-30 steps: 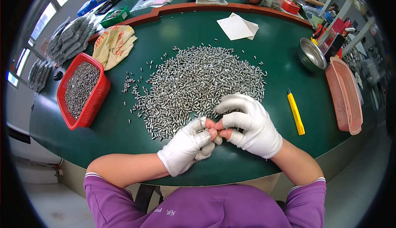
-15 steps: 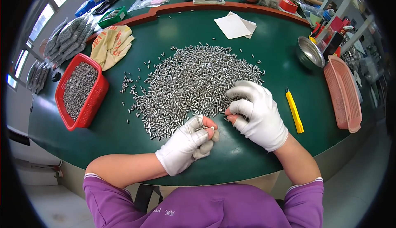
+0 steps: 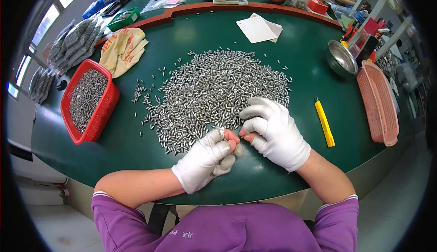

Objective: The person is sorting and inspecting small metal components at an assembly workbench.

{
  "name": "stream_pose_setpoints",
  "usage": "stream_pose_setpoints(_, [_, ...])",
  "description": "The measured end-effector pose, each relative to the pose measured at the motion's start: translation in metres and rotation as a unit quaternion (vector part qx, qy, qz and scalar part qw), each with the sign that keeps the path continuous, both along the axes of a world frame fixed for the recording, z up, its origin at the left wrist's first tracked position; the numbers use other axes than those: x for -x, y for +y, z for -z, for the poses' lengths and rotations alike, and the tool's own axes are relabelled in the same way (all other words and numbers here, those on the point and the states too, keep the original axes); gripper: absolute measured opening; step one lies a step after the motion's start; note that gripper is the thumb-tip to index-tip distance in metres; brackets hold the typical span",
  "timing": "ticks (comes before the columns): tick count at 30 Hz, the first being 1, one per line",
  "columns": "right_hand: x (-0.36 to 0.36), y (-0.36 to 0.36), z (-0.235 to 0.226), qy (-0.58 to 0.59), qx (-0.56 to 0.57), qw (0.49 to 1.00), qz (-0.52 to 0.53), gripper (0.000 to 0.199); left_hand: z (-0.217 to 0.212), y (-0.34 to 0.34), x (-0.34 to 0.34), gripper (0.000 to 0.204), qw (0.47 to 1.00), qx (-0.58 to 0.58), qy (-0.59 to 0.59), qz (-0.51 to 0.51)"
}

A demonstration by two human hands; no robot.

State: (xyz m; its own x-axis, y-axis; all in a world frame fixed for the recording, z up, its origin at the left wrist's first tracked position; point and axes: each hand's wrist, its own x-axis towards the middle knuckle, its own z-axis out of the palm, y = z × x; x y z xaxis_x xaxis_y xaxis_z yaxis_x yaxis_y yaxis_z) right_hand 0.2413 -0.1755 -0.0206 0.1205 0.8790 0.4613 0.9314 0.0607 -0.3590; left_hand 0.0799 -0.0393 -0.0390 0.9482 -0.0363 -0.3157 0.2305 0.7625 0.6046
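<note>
Pinched item between thumbs hidden; left hand fingers curled tight, right hand fingers half-curled, touching metal pins on bench.

A tan cloth sack with red printing lies crumpled on the green table, at its far left, just beyond the red plastic basket. To the left of the sack, at the table's edge, several clear plastic bags filled with grey parts are heaped together; more such grey bags sit lower down, off the table's left edge. Beyond the table's brown rim, a flat clear plastic packet with pale contents lies on the farther surface, beside a small green box and a blue packet. No screens or signs can be made out.
</note>
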Motion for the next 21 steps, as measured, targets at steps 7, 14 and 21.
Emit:
stream_pose_setpoints(7, [0.0012,0.0009,-0.0001,0.159,-0.026,0.984,-0.07,0.019,-0.0076,-0.0018,-0.0038,0.015,0.998,-0.046,0.046,0.027])
stream_pose_setpoints(14, [-0.0049,0.004,0.0029,0.057,-0.036,0.998,-0.021,0.023,-0.005,-0.0011,-0.003,0.01,0.998,-0.052,0.025,0.016])
stream_pose_setpoints(21, [0.0005,0.0035,0.0062,-0.055,0.004,0.998,0.015,0.019,-0.0042,-0.0004,-0.0021,0.013,0.998,-0.05,0.015,0.017])
